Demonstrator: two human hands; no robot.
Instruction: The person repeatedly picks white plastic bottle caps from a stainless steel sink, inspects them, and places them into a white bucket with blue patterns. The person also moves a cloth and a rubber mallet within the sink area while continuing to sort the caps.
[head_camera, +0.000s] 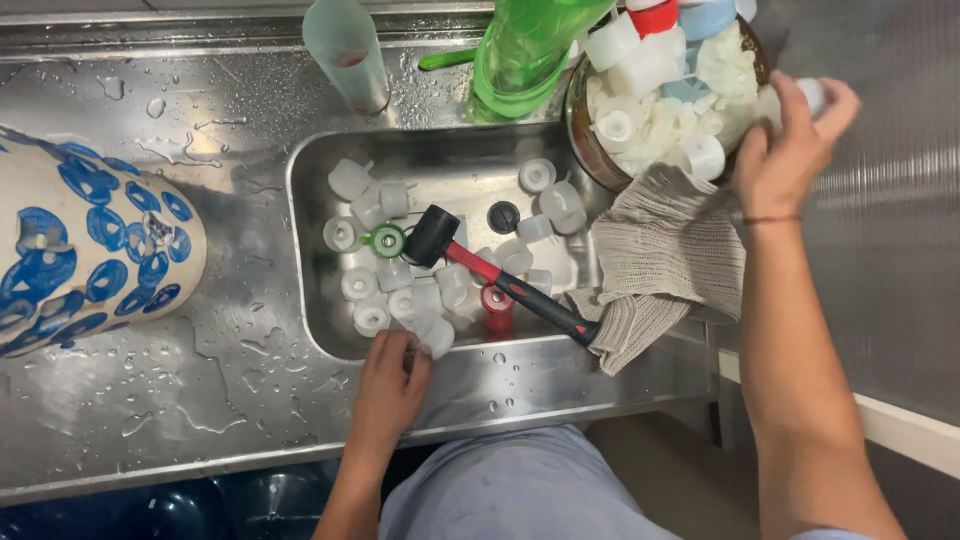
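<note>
1. Left hand (392, 372) at six o'clock of the sink (320, 330), fingers curled around a white cap (436, 338) at the near rim; gripping it, though the grasp is partly hidden.
2. Right hand (790, 150) at two o'clock, closed over a white cap (812, 93) at the right rim of the round bowl (577, 130), which is heaped with more pale caps (650, 90).
3. Loose white caps (400, 270) scattered across the sink floor, with a green one (387, 240) at nine o'clock of the mallet (495, 275) head and a red one (497, 305) just under the handle.
4. Mallet lying diagonally in the sink, handle end resting on the beige cloth (665, 260) at three o'clock.
5. Best done, by judgement, with a firm pinch on each cap: wet steel counter (180, 390), slippery plastic.
6. Worth keeping the left wrist clear of the mallet head while lifting.
7. Green bottle (525, 50) and pale bottle (345, 50) at twelve o'clock, blue-patterned jug (85, 250) at nine o'clock; well apart from both hands.
</note>
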